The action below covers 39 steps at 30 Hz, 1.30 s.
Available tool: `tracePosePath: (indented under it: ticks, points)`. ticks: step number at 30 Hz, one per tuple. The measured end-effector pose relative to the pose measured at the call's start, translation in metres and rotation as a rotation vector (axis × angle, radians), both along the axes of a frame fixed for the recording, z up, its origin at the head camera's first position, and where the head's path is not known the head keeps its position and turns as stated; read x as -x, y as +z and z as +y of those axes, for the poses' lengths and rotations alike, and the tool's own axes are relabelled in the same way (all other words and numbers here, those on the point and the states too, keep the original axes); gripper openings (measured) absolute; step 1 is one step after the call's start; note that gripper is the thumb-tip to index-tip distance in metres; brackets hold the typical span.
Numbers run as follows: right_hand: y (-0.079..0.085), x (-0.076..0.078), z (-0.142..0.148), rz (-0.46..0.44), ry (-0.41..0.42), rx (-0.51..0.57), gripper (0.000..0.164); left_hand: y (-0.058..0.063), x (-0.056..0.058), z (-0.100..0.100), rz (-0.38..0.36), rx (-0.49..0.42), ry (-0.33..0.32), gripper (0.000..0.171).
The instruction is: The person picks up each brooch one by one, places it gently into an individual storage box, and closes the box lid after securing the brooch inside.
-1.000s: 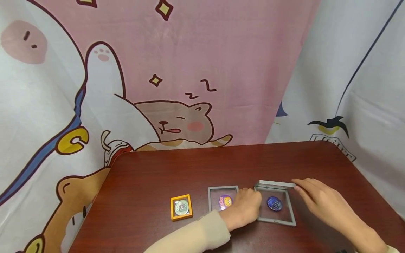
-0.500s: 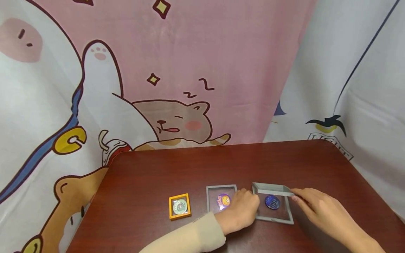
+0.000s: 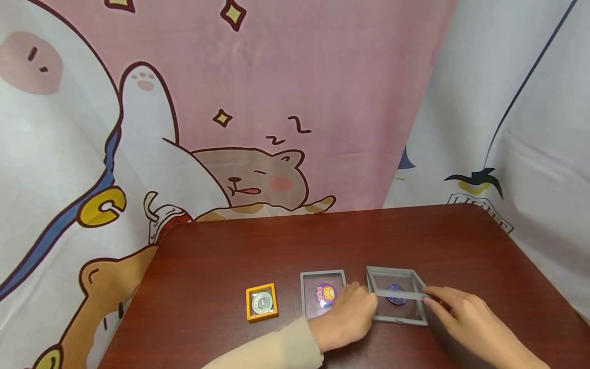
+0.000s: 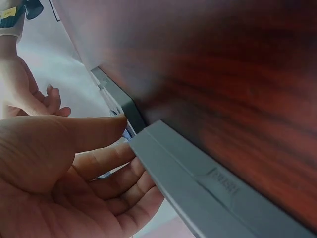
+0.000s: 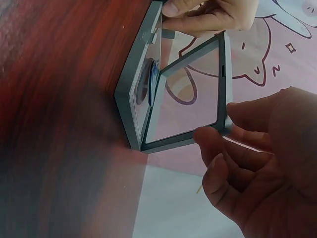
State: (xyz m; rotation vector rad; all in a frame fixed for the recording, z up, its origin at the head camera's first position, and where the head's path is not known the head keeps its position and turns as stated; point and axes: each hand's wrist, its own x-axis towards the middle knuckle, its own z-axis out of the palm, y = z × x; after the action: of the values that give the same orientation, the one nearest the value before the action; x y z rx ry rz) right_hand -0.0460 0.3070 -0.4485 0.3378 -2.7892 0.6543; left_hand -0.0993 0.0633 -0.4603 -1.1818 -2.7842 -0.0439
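Note:
The right-hand grey display frame lies on the table with its hinged lid partly raised. Through the clear film I see a round blue badge inside. My right hand pinches the lid's free corner between thumb and fingers, plain in the right wrist view. At the frame's left edge, my left hand holds the base with thumb and forefinger; its fingertips are partly hidden in the head view. Beside that hand lies a second grey display frame with a purple badge, partly covered by the hand.
A small orange display frame with a pale green round badge lies to the left. The dark red-brown table ends at a printed cartoon curtain behind and a white curtain at right.
My right hand has swung the lid from nearly upright down toward the base, over the blue badge. My left hand has stayed at the frame's left edge.

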Motion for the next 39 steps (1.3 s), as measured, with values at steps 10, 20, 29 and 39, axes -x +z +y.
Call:
tracePosePath:
  ticks: [10, 20, 29, 39]
  points:
    - [0.003, 0.0, -0.002, -0.228, -0.076, 0.061, 0.013, 0.002, -0.009, -0.004, -0.003, -0.033, -0.029, 0.021]
    - [-0.01, -0.003, -0.004, -0.273, -0.07, 0.154, 0.002, 0.008, -0.019, -0.006, 0.029, -0.034, -0.007, 0.03]
    - [-0.016, -0.001, -0.006, -0.393, -0.064, 0.162, 0.024, 0.005, -0.021, -0.001, 0.022, 0.001, 0.055, 0.023]
    - [-0.013, 0.004, -0.008, -0.463, -0.077, 0.124, 0.034, 0.003, -0.018, 0.002, 0.044, 0.046, 0.049, 0.016]
